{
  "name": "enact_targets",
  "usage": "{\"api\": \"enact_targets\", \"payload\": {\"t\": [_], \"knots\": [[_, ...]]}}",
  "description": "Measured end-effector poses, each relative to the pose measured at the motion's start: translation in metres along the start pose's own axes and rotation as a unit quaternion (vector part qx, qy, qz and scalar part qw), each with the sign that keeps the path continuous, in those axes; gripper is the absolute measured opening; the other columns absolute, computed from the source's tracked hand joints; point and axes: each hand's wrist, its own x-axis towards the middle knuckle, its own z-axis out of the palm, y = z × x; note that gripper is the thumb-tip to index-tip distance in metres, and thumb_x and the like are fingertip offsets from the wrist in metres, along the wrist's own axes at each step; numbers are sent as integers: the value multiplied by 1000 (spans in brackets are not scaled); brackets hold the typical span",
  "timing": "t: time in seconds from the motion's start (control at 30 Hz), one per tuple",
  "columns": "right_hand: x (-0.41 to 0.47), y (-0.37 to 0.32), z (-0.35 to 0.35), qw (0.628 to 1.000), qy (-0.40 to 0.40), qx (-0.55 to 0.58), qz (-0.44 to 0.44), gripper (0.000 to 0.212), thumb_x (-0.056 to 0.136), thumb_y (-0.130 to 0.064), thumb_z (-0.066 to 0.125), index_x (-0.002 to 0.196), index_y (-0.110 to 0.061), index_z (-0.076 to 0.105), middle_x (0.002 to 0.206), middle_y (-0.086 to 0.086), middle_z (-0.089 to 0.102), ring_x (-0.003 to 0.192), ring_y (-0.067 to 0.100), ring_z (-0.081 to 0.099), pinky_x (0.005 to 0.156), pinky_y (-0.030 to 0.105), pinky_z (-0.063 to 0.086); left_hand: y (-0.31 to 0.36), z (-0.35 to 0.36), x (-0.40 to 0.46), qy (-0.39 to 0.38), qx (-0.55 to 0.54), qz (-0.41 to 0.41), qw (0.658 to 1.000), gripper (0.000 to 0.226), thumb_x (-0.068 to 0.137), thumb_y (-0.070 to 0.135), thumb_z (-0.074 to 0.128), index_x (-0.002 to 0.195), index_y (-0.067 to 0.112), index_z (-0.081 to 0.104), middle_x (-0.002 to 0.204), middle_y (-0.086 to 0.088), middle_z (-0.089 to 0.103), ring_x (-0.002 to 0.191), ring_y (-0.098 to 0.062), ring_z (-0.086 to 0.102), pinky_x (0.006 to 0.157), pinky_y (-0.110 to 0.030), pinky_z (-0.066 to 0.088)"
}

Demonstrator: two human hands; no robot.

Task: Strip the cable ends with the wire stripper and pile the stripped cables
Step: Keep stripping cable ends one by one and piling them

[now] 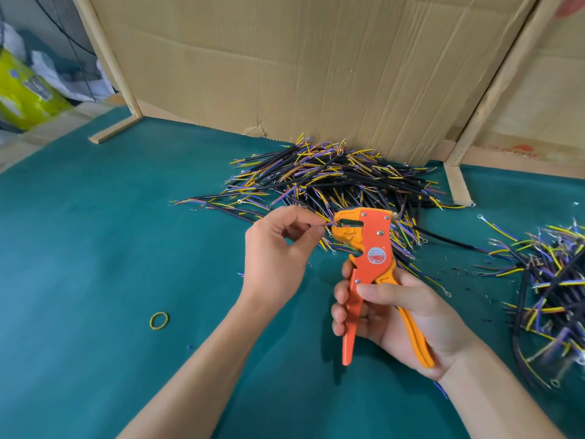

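My right hand (392, 315) grips the handles of an orange and yellow wire stripper (368, 248), held upright with its jaws pointing left. My left hand (278, 251) pinches a thin wire end (324, 224) between thumb and forefinger and holds it at the stripper's jaws. Behind the tool lies a large pile of black cables (332, 182) with yellow, blue and purple cores. A second heap of cables (550, 296) lies at the right edge.
The work surface is a green mat (110, 248). A cardboard wall (300, 64) with wooden battens stands behind the pile. A yellow rubber band (159, 320) lies on the mat to the left. Small insulation scraps (456, 270) dot the mat near the right heap.
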Motion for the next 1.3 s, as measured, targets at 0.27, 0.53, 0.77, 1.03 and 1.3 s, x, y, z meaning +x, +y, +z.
{"api": "enact_targets", "payload": {"t": [0.27, 0.53, 0.77, 1.03, 1.3], "knots": [[3, 0, 0, 1000, 16, -5, -7, 36, 77, -6, 77, 110, -4, 64, 94, 27, 61, 80, 41, 62, 72, 50, 56, 0, 2, -3, -31, -6, -21, 999, 16, 86, 6, 77, 79, 20, 75, 57, 13, 63, 50, -5, 55, 49, -13, 39], [1, -2, -6, 999, 29, 3, -15, 36, 74, -9, 78, 108, -4, 66, 93, 25, 62, 79, 40, 63, 73, 50, 57, 2, 4, -3, -12, 1, -19, 1000, 15, 82, 11, 75, 77, 25, 71, 60, 7, 63, 54, -15, 56, 57, -33, 51], [1, -3, -8, 996, -16, -12, -90, 49, 75, -13, 81, 120, -1, 65, 127, 28, 61, 81, 38, 64, 76, 46, 56, 3, 7, -4, 8, 10, -62, 998, 7, 71, 13, 72, 72, 19, 67, 48, 9, 53, 46, -7, 40, 49, -19, 35], [4, -5, -14, 994, 15, -16, -104, 62, 77, -10, 72, 135, 4, 57, 134, 25, 58, 77, 34, 61, 73, 46, 55, 2, 11, -11, -68, 15, -38, 997, 18, 80, -1, 72, 77, 16, 70, 53, 3, 48, 48, -11, 36, 48, -21, 33], [3, -8, -16, 996, 25, -24, -84, 59, 78, -15, 73, 134, -2, 63, 102, 24, 60, 78, 35, 63, 74, 46, 56, 0, 10, -9, -146, -29, -34, 988, 11, 87, 4, 72, 89, 14, 72, 62, 6, 56, 55, -10, 46, 54, -20, 38]]}}
